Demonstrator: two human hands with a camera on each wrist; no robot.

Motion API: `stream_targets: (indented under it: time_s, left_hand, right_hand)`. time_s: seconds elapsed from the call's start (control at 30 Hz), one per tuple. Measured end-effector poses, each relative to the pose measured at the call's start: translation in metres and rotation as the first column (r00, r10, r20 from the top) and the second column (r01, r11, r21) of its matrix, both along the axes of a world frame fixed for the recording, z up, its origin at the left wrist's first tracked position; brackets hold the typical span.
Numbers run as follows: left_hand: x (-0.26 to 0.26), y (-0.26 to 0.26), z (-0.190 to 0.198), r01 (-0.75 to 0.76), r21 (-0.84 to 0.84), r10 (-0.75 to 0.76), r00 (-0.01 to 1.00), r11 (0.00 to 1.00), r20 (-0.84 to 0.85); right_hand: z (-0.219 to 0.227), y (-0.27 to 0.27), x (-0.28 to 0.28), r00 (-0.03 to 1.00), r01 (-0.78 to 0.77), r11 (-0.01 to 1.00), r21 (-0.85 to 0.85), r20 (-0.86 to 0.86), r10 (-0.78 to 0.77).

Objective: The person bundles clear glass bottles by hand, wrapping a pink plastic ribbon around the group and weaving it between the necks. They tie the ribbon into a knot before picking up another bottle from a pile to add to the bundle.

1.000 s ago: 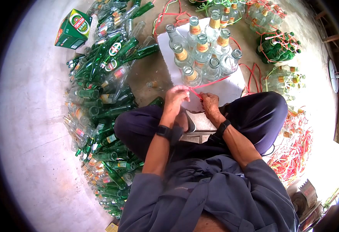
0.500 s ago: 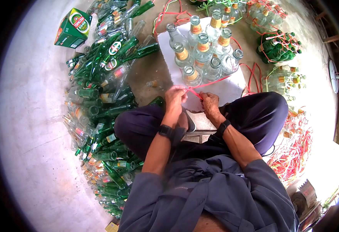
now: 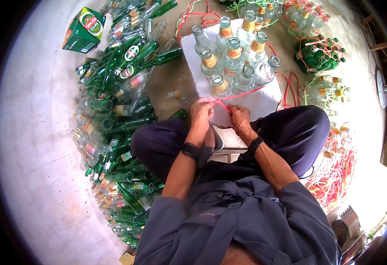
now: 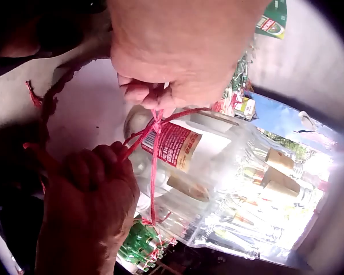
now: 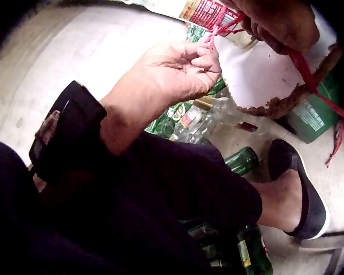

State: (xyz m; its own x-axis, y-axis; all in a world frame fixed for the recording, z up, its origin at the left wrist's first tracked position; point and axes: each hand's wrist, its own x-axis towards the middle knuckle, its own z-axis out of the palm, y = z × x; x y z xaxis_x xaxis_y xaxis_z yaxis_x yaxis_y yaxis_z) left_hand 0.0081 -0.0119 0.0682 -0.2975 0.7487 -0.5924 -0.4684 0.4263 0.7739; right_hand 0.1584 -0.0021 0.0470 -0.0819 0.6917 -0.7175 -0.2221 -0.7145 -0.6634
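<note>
Several clear bottles with orange neck labels stand grouped on a white board [image 3: 270, 95]; the nearest bottle [image 3: 220, 87] is close to the hands. Red cord [image 3: 246, 92] runs along the group's near side and crosses between the hands. The left hand [image 3: 201, 115] pinches the cord at the crossing, and the right hand [image 3: 241, 120] grips a strand just to its right. From the left wrist, a small knot or crossing [image 4: 156, 123] shows below the left fingertips, beside a red-labelled bottle. In the right wrist view the right hand [image 5: 281, 23] holds cord with a loose tail hanging down.
A large heap of green and clear bottles [image 3: 127, 115] lies on the left, with a green carton [image 3: 84, 33] beyond it. Tied bundles, including green bottles [image 3: 319, 55], stand on the right. Loose red cord [image 3: 334, 181] is piled beyond the right knee.
The left hand has shifted slightly right and its fingers have closed in on the cord. The right hand keeps nearly the same place and grip. Bottles and carton shift slightly in the head view.
</note>
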Motion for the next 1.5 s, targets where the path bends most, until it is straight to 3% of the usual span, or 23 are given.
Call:
stream_targets:
  time_s: [0.17, 0.23, 0.57, 0.93, 1.07, 1.17, 1.27, 1.33, 1.37, 1.43, 1.47, 1.5]
  left_hand:
    - [-0.004, 0.0, -0.01, -0.117, 0.006, 0.115, 0.988, 0.993, 0.107]
    - [-0.006, 0.0, -0.011, -0.171, 0.015, 0.163, 0.959, 0.985, 0.231]
    - [-0.002, 0.009, -0.012, -0.22, -0.026, 0.219, 0.944, 0.975, 0.247]
    - [0.002, 0.028, -0.037, -0.463, -0.062, 0.459, 0.837, 0.884, 0.299]
    - [0.003, 0.033, -0.038, -0.444, -0.045, 0.439, 0.859, 0.895, 0.263]
    - [0.001, 0.03, -0.04, -0.342, 0.023, 0.327, 0.914, 0.939, 0.239]
    - [-0.001, 0.02, -0.035, -0.308, 0.035, 0.297, 0.936, 0.951, 0.19]
    - [-0.006, 0.013, -0.021, -0.318, -0.148, 0.334, 0.937, 0.936, 0.097]
    - [-0.005, 0.008, -0.021, -0.327, -0.141, 0.336, 0.941, 0.935, 0.047]
    - [0.002, -0.001, -0.008, -0.263, -0.146, 0.27, 0.962, 0.954, 0.032]
    - [0.007, -0.003, -0.002, -0.193, -0.16, 0.199, 0.98, 0.968, 0.022]
    - [0.01, -0.006, -0.003, -0.115, -0.146, 0.12, 0.992, 0.983, 0.027]
  right_hand:
    - [0.004, 0.001, 0.002, 1.0, -0.004, 1.0, -0.002, 0.0, 0.004]
    - [0.006, 0.0, 0.002, 0.999, -0.029, 1.0, -0.005, 0.033, 0.03]
    - [0.003, -0.002, 0.001, 1.0, -0.001, 0.999, -0.035, -0.014, 0.001]
    - [0.001, 0.0, 0.009, 0.997, 0.07, 0.996, -0.051, 0.03, -0.069]
    - [0.002, 0.002, 0.017, 0.996, 0.063, 0.997, -0.045, -0.054, -0.065]
    - [0.02, 0.0, 0.02, 0.999, 0.036, 0.996, -0.082, -0.024, -0.038]
    - [0.022, -0.007, 0.023, 0.999, -0.029, 0.999, -0.043, 0.021, 0.03]
    - [0.012, -0.008, 0.023, 0.988, -0.054, 0.989, 0.136, 0.148, 0.034]
    - [0.007, -0.008, 0.024, 0.989, -0.058, 0.988, 0.142, 0.144, 0.037]
    - [0.001, -0.002, 0.027, 0.902, -0.212, 0.927, 0.309, 0.427, 0.064]
    - [0.003, 0.001, 0.027, 0.902, -0.215, 0.924, 0.316, 0.426, 0.064]
    - [0.013, 0.004, 0.028, 0.83, -0.278, 0.892, 0.356, 0.557, 0.036]
